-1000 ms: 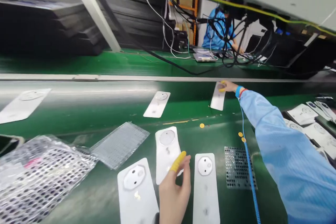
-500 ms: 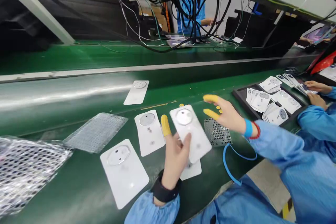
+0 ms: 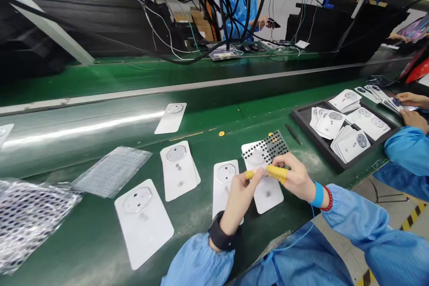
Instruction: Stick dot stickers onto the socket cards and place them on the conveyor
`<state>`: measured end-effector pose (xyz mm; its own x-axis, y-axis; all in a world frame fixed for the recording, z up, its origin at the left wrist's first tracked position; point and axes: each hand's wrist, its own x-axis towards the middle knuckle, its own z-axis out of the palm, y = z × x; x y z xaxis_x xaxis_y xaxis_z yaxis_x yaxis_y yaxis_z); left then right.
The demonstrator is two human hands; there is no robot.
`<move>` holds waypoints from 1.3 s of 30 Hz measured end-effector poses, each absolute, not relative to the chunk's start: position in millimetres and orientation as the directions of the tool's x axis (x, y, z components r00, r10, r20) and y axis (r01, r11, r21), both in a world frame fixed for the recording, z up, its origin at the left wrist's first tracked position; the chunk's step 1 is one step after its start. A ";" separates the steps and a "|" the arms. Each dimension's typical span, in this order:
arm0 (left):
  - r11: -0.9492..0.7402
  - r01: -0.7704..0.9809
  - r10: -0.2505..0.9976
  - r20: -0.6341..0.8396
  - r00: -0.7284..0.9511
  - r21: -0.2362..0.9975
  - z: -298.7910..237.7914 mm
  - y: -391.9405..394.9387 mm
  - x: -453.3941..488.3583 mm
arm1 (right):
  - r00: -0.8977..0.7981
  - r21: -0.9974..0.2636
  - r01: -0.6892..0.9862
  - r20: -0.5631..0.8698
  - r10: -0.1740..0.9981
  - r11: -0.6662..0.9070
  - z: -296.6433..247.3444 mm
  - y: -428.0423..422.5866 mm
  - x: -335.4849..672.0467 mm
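Observation:
My left hand (image 3: 238,193) and my right hand (image 3: 294,178), both with yellow finger cots, meet in a pinch at the near edge of a clear sheet with black dots (image 3: 266,146). That sheet lies partly over a white socket cover plate (image 3: 268,194) on the green bench. A second white plate (image 3: 225,181) lies just left of my left hand. Two more white plates (image 3: 177,170) (image 3: 142,222) lie further left. What exactly sits between my fingertips is too small to see.
A black tray (image 3: 303,118) of stacked white plates stands at the right, with a co-worker's hands (image 3: 414,108) beyond it. One white plate (image 3: 170,117) lies on the conveyor belt. A clear ribbed sheet (image 3: 112,170) and a dotted bag (image 3: 27,219) lie left. Cables hang behind.
My left hand has put down the white plate it held. My right hand came back from open to a pinch. The dotted sheet now lies over a plate, between my hands.

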<state>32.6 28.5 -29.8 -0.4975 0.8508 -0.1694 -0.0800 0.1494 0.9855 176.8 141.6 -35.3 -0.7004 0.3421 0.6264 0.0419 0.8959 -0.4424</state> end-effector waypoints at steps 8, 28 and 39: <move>0.154 -0.325 0.846 -0.295 -0.445 0.933 -40.8 28.8 34.0 | -0.793 -0.719 -0.168 0.505 0.340 0.675 -43.4 151.1 158.6; 0.225 -0.269 0.800 -0.335 -0.498 0.936 -52.0 31.1 24.9 | -0.951 -0.425 -0.057 0.298 0.080 0.903 -67.3 166.4 155.2; 0.111 -0.106 0.630 -0.152 -0.761 0.988 -15.2 2.9 19.0 | -0.792 -0.632 -0.086 0.512 0.332 0.770 -3.8 152.1 141.9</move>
